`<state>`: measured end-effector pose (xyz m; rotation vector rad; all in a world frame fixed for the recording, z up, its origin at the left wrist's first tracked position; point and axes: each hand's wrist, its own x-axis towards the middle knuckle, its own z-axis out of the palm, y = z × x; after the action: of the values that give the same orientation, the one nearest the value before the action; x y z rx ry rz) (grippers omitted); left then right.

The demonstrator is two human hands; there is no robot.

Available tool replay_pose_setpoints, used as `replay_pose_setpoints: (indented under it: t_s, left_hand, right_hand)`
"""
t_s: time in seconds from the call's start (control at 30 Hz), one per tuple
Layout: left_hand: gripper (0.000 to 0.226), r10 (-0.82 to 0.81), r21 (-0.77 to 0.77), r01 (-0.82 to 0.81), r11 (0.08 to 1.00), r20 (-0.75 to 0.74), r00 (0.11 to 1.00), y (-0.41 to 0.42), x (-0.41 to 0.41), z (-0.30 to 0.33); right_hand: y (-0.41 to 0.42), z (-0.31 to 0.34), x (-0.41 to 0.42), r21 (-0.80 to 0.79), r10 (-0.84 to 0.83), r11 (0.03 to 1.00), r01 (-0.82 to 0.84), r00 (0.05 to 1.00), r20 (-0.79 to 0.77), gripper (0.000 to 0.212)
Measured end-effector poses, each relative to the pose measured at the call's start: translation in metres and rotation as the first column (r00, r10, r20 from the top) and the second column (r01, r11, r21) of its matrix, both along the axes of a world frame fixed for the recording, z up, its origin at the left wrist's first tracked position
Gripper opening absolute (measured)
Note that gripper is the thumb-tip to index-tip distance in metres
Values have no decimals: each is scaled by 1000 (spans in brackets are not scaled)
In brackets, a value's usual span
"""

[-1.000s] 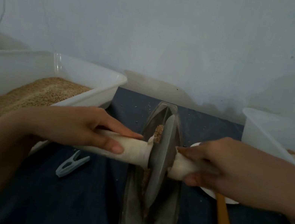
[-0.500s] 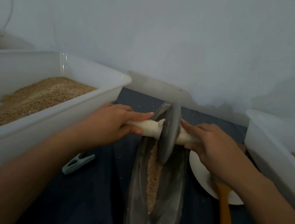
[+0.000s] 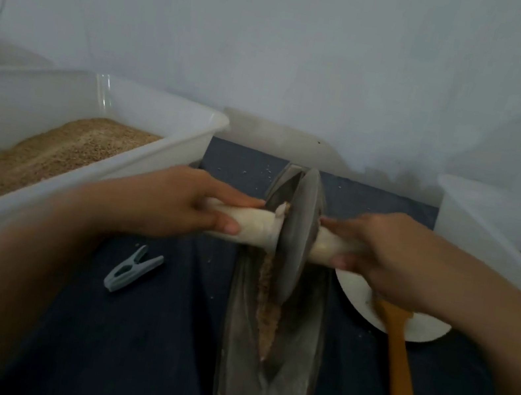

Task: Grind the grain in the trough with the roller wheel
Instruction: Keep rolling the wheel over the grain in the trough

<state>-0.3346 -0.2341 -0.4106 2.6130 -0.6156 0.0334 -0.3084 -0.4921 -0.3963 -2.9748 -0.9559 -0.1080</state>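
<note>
Left hand (image 3: 177,205) is curled round the left end of the pale cream cylindrical axle handle (image 3: 250,227), thumb below w/ its tip showing on the near side, fingers laid along the top pointing toward the wheel. Right hand (image 3: 378,249) grips the right end of the same handle, fingers wrapped over it, knuckles up; both forearms run in from the near corners of the frame. Between the hands sits the grey metal roller wheel (image 3: 297,238), a thin-edged disc standing upright on edge, its rim down in the groove of the long grey boat-shaped metal trough (image 3: 301,351). Wheel is at the far half of the trough. Tan crushed grain (image 3: 267,320) lies in a narrow strip along the groove bottom, from under the wheel toward the near end; a small clump also sticks at the hub on the wheel's left face. Trough rests lengthwise, near-to-far, on the dark navy cloth-covered table (image 3: 129,341). Left of it, on the cloth, a small grey-blue plastic clothes peg (image 3: 131,268) lies flat, apart from the trough. Further left, a big white plastic tub (image 3: 140,158) holds a heap of tan grain. Right of the trough, a white round plate (image 3: 417,326), partly under the right hand, carries the head of an orange spatula (image 3: 399,368) w/ its handle pointing toward the near edge. Another white plastic tub (image 3: 490,231) stands at far right; contents can't be seen. Pale wall (image 3: 313,50) behind.
</note>
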Motion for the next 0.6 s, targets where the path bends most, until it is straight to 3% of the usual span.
replay_pose_setpoints:
  t_s: [0.13,0.2,0.4,0.53,0.6]
  left_hand:
    - [48,150,89,-198,976,386,910,-13,17,-22]
    - [49,133,98,-194,976,433,891,-12,22,-25]
    - [48,-10,-51,11,999,28,1000,4,3,-5]
    - [49,-223,-176,185,967,-229,947,15,-11,11]
    - [48,-256,-196,205,959,-285,924,16,-14,14]
  right_hand:
    - [2,-24,29,167,-65,985,40,987,147,57]
    - [0,-28,31,178,-57,984,23,980,190,57]
    - [3,-4,3,-78,48,996,-40,992,116,59]
    - [-3,23,-32,-71,137,987,-145,985,-110,51]
    - [-4,28,-40,-73,160,982,-172,977,-144,52]
